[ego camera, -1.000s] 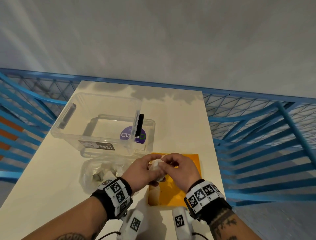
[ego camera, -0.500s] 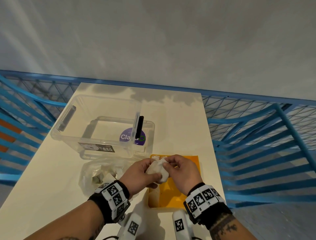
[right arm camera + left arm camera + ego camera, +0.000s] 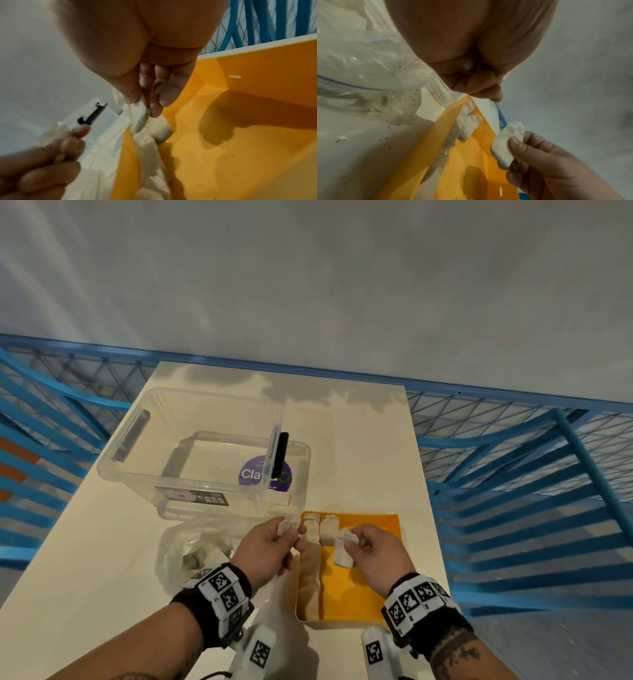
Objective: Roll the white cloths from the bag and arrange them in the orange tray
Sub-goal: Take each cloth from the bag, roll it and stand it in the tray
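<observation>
A pale cream bench point(image 3: 359, 446) runs away from the person toward a plain grey-white wall point(image 3: 308, 268), and blue metal railing with wire mesh point(image 3: 513, 474) surrounds it at the left, far and right sides. At about 11 o'clock on the bench stands a clear plastic box point(image 3: 202, 453) with a purple sticker and a black clip on its right wall. Just nearer, at about 9 o'clock from the hands, lies a crumpled clear bag point(image 3: 191, 549) with white cloths still inside. The orange tray point(image 3: 373, 594) sits at the near right part of the bench, at 6 o'clock from the box's right end, and a few rolled cloths point(image 3: 317, 563) lie side by side along its left wall. The left hand point(image 3: 270, 546) hangs over the tray's left edge, fingers pinched on a small white cloth point(image 3: 286, 525). The right hand point(image 3: 376, 553) is held above the tray's middle, thumb and fingers clamped on a rolled cloth point(image 3: 342, 549) that hangs down toward the tray floor, just right of the rolls already laid there. The two hands are apart, a small gap between them.
</observation>
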